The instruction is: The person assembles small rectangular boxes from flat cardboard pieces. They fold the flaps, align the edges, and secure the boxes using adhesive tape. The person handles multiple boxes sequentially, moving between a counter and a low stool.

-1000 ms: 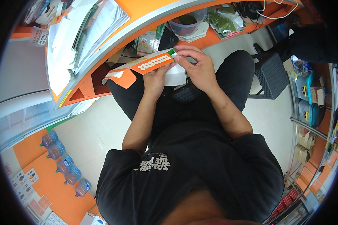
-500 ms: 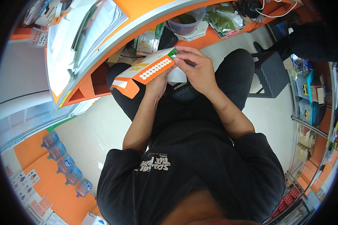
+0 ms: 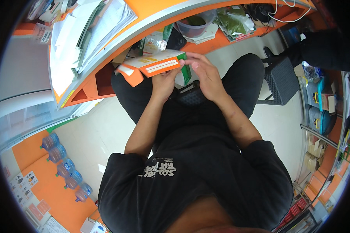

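Note:
A cardboard box [image 3: 155, 62] in orange, white and green is held above my lap, tilted, with an orange flap [image 3: 131, 75] hanging out at its left end. My left hand [image 3: 164, 83] grips it from below, its thumb up against the green right-hand edge; the other fingers are hidden under the box. At that same end is my right hand [image 3: 207, 75], its fingers stretched toward the green edge and its thumb lifted away from the box. A green and white flap hangs down between the two hands.
An orange counter [image 3: 159, 17] curves ahead, carrying stacked papers [image 3: 81, 35]. On its lower shelf sit a translucent tub [image 3: 196, 23] and a green plastic packet [image 3: 231, 21]. A dark woven stool [image 3: 278, 79] and another person's leg [image 3: 319, 48] are at right; several water bottles [image 3: 64, 167] stand at left.
My right hand has loosened from the box's right end, its thumb moving away. The box has tipped, showing more of the green end flap below, and its orange flap has swung slightly.

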The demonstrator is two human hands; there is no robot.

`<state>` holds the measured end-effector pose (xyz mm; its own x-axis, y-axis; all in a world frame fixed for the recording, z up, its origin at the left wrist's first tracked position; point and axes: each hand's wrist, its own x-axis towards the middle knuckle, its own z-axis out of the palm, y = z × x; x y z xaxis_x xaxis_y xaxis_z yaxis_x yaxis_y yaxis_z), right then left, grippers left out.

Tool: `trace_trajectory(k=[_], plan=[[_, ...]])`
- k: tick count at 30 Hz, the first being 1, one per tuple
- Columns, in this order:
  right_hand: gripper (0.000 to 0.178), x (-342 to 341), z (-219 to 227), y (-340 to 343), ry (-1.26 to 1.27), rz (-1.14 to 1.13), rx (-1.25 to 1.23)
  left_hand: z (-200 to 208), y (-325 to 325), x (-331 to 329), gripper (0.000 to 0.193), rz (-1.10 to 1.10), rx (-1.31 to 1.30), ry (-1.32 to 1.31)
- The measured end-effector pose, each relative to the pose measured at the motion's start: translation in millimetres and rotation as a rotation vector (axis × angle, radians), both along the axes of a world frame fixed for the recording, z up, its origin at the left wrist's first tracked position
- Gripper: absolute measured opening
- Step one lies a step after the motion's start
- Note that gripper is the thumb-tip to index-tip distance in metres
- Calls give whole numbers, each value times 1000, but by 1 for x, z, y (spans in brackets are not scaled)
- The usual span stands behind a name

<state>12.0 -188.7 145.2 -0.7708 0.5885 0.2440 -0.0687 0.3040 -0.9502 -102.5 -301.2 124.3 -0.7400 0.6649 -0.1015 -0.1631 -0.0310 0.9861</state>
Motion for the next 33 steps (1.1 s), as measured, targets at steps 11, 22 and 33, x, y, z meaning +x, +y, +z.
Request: trace_trajectory(k=[11, 22, 33], plan=[[21, -17, 6, 3, -73, -174, 489, 18, -6, 11, 21, -344, -135, 334], [22, -17, 10, -5, -27, -54, 28, 44, -9, -15, 30, 111, 115, -203], [15, -19, 37, -3, 45, 17, 57, 35, -4, 7, 25, 61, 157, 258]])
